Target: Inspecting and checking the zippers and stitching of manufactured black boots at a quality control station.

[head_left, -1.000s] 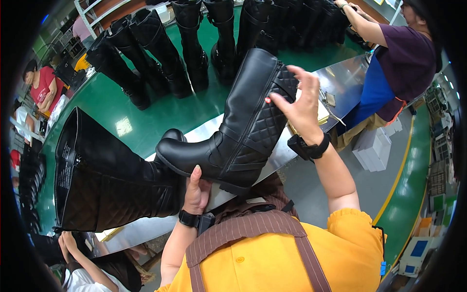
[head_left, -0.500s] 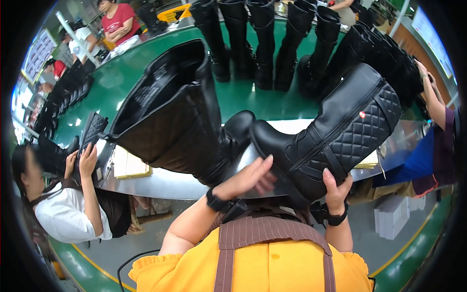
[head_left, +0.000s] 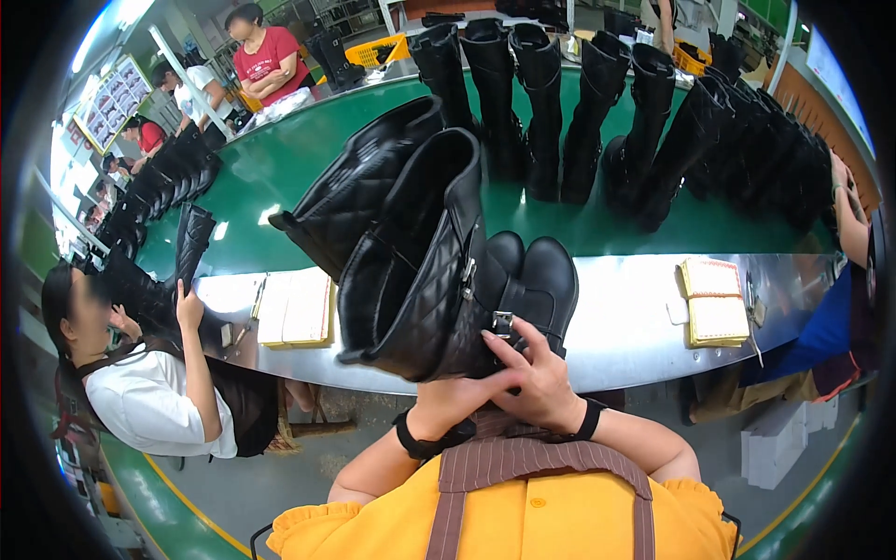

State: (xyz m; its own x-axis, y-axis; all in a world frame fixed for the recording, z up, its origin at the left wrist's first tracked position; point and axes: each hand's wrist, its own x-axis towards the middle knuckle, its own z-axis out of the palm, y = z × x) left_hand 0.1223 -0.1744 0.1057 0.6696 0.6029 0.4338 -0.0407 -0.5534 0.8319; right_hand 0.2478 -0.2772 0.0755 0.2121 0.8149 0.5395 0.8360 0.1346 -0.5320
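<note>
Two tall black boots lean side by side before me, toes pointing away to the right, shafts tilted left with their tops gaping. The near boot (head_left: 439,308) has a quilted shaft, a zip and a metal buckle (head_left: 502,324) at the ankle. Behind it, the far boot (head_left: 359,182) is partly covered. My left hand (head_left: 457,399) grips the near boot low on its shaft, most fingers hidden beneath it. Against the same boot's ankle curls my right hand (head_left: 541,381), its fingertips at the buckle. My two hands meet under the boot.
Several black boots (head_left: 537,112) stand along the green table (head_left: 308,177). Stacks of yellow-edged cards (head_left: 297,308) and more cards (head_left: 714,303) lie on the metal edge. A person at left (head_left: 149,392) holds a boot; another person's arm (head_left: 849,215) reaches in at right.
The right-hand boot has swung left and upright beside the other boot. My right hand has moved left to the buckle, and my left hand now touches the near boot's shaft.
</note>
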